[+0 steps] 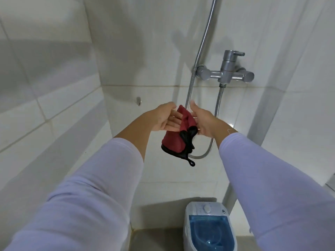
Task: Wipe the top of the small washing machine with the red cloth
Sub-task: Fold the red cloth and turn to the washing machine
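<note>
The red cloth (178,134) hung in mid-air between both raised hands, well above the small washing machine (208,227), which stood on the floor against the tiled wall (54,87) at the bottom of the view. The left hand (165,118) had its fingers half curled against the cloth's upper edge, pinching it loosely from one side; the right hand (201,120) met it from the other side with thumb raised and fingers closing on the bunched fabric, so both hands held the cloth, though how firmly the right one gripped could not be told. The cloth drooped in soft folds, black-edged, with a small black loop (191,163) dangling from its lowest corner, above the machine and in front of the shower hose (199,154). It looked light and limp, probably a microfibre sort that would crumple rather than hold shape, so it would likely wipe best folded into a flat pad under the palm, with the loop tucked in. The machine's top, a blue translucent lid (208,230) below a pale panel with a dial (206,208), appeared smooth and hard; moderate pressure should suffice, with care around the dial.
</note>
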Demonstrator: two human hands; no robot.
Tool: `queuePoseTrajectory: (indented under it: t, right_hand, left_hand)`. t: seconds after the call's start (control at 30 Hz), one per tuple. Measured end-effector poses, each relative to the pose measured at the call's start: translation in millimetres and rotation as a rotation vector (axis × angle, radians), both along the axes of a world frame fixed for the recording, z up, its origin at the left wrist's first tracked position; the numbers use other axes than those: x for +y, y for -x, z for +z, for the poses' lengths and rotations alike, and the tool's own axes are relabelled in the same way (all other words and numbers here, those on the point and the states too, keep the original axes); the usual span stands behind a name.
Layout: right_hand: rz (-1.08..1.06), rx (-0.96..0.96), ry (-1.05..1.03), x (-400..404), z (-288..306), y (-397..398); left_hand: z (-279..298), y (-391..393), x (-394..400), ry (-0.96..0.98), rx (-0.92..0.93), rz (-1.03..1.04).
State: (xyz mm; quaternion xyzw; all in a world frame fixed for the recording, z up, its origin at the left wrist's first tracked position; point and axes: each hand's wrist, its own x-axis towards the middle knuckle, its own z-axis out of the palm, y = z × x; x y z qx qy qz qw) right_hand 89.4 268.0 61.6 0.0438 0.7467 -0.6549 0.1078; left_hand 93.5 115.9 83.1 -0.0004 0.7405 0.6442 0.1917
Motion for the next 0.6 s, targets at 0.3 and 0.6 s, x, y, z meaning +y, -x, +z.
queuePoseTrajectory:
  t: [0.3,0.6]
  right_hand:
    - [0.216,0.043,-0.057,108.0,-5.4,-9.5]
    - [0.31,-0.078,-0.128,231.6,-12.2,21.2]
  left_hand:
    - [3.7,-4.1,76.1,0.179,0.018,-0.154]
    - [-88.4,21.1,177.0,0.014,-0.039,-0.298]
